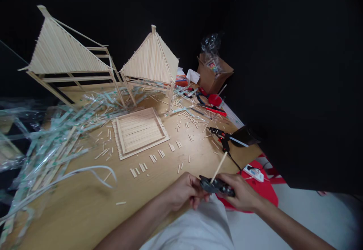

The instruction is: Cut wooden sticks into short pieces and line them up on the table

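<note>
My left hand (185, 194) and my right hand (241, 195) meet at the near edge of the wooden table (85, 208). The right hand is closed round a dark cutting tool (217, 185). A thin wooden stick (218, 167) stands up out of the tool's jaws, tilted to the right. My left hand's fingers are curled at the tool's left end and pinch near the stick's base. A flat panel of glued sticks (140, 132) lies in the middle of the table, with short cut pieces (141, 167) in rows in front of it.
Two stick-built roof models (66, 55) (151, 59) stand at the back. Clear plastic wrappers (48, 144) pile up on the left. A glue gun (222, 135) rests at the right edge, near red-handled tools (214, 104) and a cardboard box (214, 74). A red stool (262, 185) stands below.
</note>
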Demonstrator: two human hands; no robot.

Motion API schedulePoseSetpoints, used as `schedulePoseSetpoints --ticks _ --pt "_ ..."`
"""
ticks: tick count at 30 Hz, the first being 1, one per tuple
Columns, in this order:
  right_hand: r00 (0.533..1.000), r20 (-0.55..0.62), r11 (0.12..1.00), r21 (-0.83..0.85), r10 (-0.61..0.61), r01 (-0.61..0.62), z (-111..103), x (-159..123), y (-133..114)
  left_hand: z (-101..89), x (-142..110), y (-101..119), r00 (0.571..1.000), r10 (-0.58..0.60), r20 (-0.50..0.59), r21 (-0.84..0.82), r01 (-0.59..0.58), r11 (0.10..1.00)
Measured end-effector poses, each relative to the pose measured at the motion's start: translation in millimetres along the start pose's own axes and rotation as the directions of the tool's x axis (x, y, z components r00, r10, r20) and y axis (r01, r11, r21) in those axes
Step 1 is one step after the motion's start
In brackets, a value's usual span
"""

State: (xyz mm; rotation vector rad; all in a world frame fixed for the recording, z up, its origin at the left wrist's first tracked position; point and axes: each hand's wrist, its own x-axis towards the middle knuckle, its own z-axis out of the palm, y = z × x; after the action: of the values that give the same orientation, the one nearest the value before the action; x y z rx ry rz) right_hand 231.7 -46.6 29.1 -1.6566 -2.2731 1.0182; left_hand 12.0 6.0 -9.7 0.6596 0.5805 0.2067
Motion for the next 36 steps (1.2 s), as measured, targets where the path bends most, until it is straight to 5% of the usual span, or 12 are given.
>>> schedulePoseSetpoints --ticks 7,15,23,36 --pt "0.975 0.125 0.951 0.227 0.186 -0.210 31 -29 14 8.7 20 -33 0.993 -0.118 -0.016 -0.140 0.115 0.983" --pt "0.902 0.204 0.829 0.357 0.379 -0.429 37 -33 12 2.4 22 -33 0.984 -0.175 -0.045 -0.242 0.159 0.957" --pt "0.908 0.143 0.845 0.332 0.394 -0.420 30 -39 -10 9.7 13 -20 0.989 -0.147 -0.004 -0.226 0.143 0.964" --pt "0.873 0.109 0.813 0.323 0.476 -0.484 71 -38 16 8.8 22 -34 0.961 -0.250 -0.117 -0.255 0.215 0.943"
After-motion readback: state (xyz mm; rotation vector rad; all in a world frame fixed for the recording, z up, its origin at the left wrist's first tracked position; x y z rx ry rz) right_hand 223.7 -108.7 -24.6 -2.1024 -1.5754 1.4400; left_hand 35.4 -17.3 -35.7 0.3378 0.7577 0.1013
